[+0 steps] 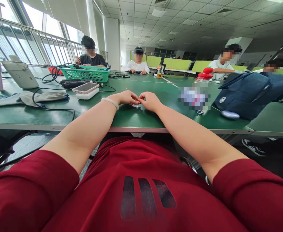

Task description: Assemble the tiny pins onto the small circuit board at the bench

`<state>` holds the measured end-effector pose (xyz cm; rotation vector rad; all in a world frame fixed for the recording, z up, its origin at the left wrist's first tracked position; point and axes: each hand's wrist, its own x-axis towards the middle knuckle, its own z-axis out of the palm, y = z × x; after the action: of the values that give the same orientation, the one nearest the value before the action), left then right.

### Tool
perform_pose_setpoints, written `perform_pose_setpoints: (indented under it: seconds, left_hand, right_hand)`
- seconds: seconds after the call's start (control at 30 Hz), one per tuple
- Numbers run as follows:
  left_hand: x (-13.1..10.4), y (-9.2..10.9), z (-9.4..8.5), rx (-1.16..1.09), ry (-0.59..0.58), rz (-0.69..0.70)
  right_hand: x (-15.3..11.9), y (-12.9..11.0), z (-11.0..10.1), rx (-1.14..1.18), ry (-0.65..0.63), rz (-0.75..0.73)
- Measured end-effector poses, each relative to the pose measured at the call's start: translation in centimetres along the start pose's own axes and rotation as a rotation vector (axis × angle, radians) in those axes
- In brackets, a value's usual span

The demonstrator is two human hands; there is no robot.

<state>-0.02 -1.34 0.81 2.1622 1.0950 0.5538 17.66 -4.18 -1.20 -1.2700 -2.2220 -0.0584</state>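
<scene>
Over the green surface (129,121), the left hand (126,97) and the right hand (150,100) meet with bent fingers (133,96) (whether they grasp anything, I cannot tell). Such fine work is probably best done low, with a light pinch and little force. A small shiny piece (137,107), too tiny to name, seems to lie just beneath the fingers.

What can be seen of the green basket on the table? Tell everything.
The green basket looks like plastic, with small openings in its walls and a solid-looking rim. It stands upright on the green table, farther off than the left hand and to its left. A dark item shows at its rim, but its inside is mostly hidden. Black cables loop by its left end; whether they touch it is unclear.
</scene>
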Motion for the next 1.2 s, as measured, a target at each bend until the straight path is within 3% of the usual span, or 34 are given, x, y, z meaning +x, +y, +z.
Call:
perform_pose_setpoints:
  seconds: [0.23,1.2]
  left_hand:
    - [-0.08,0.26,0.08,0.036,0.013,-0.044]
    - [0.48,-0.15,-0.07,0.177,-0.052,-0.010]
  right_hand:
    - [0.03,0.07,0.00,0.002,-0.017,0.005]
    - [0.06,0.35,0.02,0.015,-0.068,0.040]
